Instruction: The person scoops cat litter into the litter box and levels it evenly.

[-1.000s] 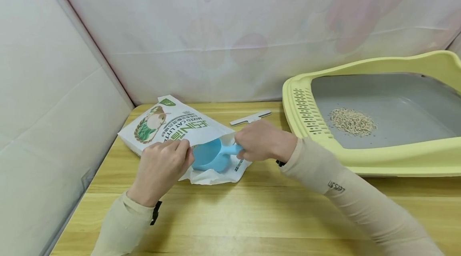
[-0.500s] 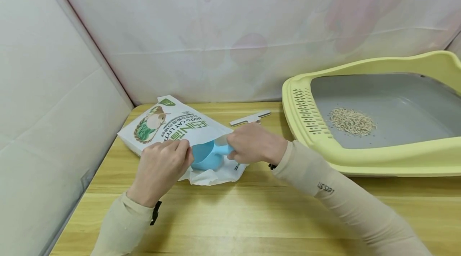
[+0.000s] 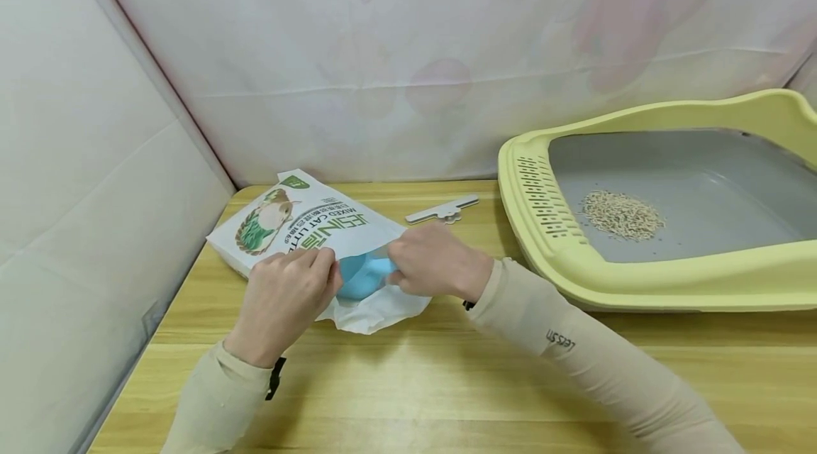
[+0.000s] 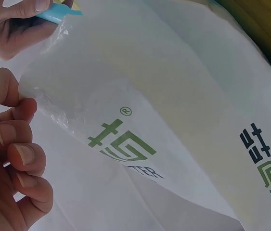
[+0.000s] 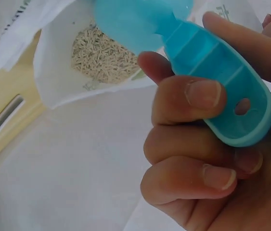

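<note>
A white cat litter bag [image 3: 332,216] lies on its side with its mouth toward the right. My left hand [image 3: 290,301] pinches the upper edge of that mouth between thumb and index finger, which shows closely in the left wrist view. A blue scoop [image 3: 364,278] has its bowl inside the bag's mouth, partly hidden by the bag. My right hand [image 3: 434,259] grips the scoop's handle [image 5: 222,79], fingers curled round it. Beige pellet litter [image 5: 101,55] shows inside the bag in the right wrist view, beside the scoop's bowl.
A yellow litter box [image 3: 638,284] with a grey floor stands on the right, holding a small pile of pellets [image 3: 622,215]. Behind my right hand lies a white sealing clip [image 3: 443,209] on the wooden table [image 3: 408,383]. Fabric walls stand at the back and left.
My right hand has moved left with the scoop, whose bowl has gone deeper into the bag. The left hand has stayed in place, holding the bag's edge.
</note>
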Available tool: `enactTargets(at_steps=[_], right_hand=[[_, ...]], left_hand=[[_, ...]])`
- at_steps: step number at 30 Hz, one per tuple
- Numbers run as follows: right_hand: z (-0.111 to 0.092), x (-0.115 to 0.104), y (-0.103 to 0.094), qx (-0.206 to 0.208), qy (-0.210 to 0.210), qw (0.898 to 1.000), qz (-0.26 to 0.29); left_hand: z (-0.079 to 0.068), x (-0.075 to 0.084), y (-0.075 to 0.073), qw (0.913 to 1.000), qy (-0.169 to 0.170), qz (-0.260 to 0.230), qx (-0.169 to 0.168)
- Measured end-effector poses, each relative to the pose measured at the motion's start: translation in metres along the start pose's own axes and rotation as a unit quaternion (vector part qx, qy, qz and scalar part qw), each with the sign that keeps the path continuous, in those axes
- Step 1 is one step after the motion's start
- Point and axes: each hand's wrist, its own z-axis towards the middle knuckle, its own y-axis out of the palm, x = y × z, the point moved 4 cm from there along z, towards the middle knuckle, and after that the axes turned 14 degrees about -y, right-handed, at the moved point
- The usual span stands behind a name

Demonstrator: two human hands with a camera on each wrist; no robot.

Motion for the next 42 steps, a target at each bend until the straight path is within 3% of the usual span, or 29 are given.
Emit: enactTargets(at_steps=[5, 13, 16, 26, 42], right_hand=[[-0.002, 0.001, 0.003, 0.021, -0.007, 1.000, 0.020], [-0.016, 0.013, -0.009, -0.042, 0.034, 0.994, 0.096], [-0.021, 0.014, -0.013, -0.030, 0.033, 0.994, 0.102], [-0.019, 0.008, -0.006, 0.043, -0.027, 0.997, 0.053], [-0.016, 0.008, -0.002, 0.077, -0.047, 0.994, 0.062]], left_hand=[[-0.001, -0.001, 0.000, 1.0000, -0.002, -0.002, -0.005], [-0.001, -0.001, 0.001, 0.9999, -0.002, -0.015, -0.004], [-0.001, -0.001, 0.001, 0.9999, 0.000, -0.015, 0.002], [-0.001, 0.000, 0.002, 0.9999, 0.002, -0.014, -0.002], [-0.001, 0.001, 0.002, 0.9999, 0.007, -0.006, 0.008]])
